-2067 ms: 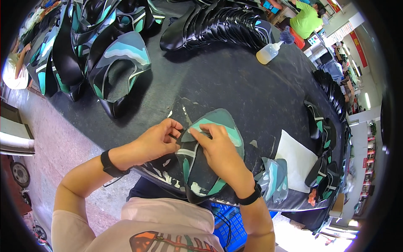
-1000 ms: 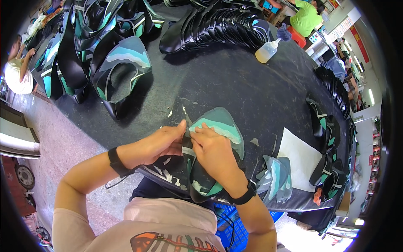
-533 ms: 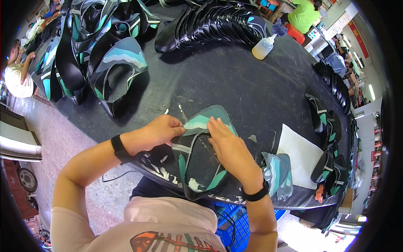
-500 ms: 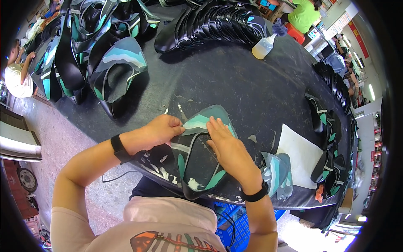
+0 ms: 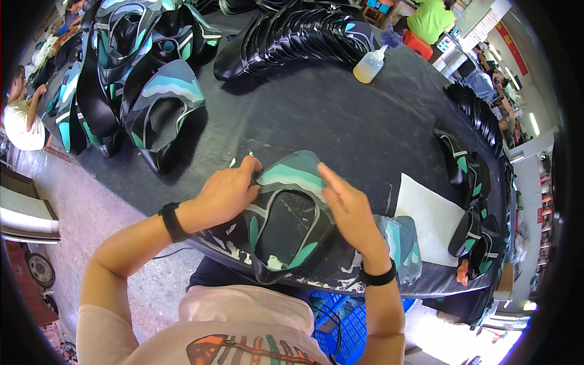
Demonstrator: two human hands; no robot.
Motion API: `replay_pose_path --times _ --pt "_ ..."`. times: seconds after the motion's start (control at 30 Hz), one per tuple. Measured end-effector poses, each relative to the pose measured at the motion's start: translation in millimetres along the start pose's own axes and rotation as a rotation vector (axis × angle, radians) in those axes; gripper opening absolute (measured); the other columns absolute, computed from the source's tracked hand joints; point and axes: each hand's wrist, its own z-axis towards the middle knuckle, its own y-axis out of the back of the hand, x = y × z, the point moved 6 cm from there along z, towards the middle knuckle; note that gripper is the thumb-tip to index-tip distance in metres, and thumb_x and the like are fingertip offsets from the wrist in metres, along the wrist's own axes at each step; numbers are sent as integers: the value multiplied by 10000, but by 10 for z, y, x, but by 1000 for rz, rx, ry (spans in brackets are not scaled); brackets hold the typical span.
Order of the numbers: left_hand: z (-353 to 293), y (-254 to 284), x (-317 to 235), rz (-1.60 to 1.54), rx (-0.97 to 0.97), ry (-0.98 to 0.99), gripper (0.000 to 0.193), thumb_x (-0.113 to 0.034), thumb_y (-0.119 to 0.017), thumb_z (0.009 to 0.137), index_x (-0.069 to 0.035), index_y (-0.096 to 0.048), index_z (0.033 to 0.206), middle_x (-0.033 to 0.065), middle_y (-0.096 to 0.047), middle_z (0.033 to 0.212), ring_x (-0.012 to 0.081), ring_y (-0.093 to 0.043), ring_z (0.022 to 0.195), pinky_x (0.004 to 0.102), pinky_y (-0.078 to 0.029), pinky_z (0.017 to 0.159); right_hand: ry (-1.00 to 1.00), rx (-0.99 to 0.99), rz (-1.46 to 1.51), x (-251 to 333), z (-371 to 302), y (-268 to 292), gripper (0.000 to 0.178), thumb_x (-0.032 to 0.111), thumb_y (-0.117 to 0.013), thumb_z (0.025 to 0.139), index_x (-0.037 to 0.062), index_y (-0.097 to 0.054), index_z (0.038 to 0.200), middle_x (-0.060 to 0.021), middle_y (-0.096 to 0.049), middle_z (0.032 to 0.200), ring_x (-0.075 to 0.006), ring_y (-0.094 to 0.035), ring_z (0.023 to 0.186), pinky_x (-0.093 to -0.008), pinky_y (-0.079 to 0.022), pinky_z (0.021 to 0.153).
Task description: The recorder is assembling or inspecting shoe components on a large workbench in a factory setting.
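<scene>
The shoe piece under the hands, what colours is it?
Black with teal and pale green waves, seen in the head view.

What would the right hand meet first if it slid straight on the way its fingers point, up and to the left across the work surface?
Probably the teal-striped top of the shoe upper under its fingertips, then the left hand pressing that piece's left edge. Depth is hard to judge.

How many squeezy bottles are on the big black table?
1. The only squeeze bottle, pale and translucent, stands at the far side of the table, beside the row of black pieces. Another could be hidden behind the piles.
</scene>
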Motion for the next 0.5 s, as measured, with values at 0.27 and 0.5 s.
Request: replay_pose_path --times 0.27,0.5 --pt "126 182 -306 117 6 -267 395 -77 -726 868 -71 -569 1230 147 -651 1089 369 -657 962 458 -529 806 -52 -209 -50 49 -293 318 212 56 -614 1004 -1 -701 1188 -187 -711 1257 -361 -675 1176 -387 -531 986" --pt "224 263 -713 90 -18 -718 294 -19 -667 862 -25 -638 1154 146 -636 1216 356 -628 1134 421 -538 944 109 -163 -312 224 -413 266 335 -74 -646 846 21 -711 1161 -153 -696 1232 -360 -645 1150 -432 -534 974"
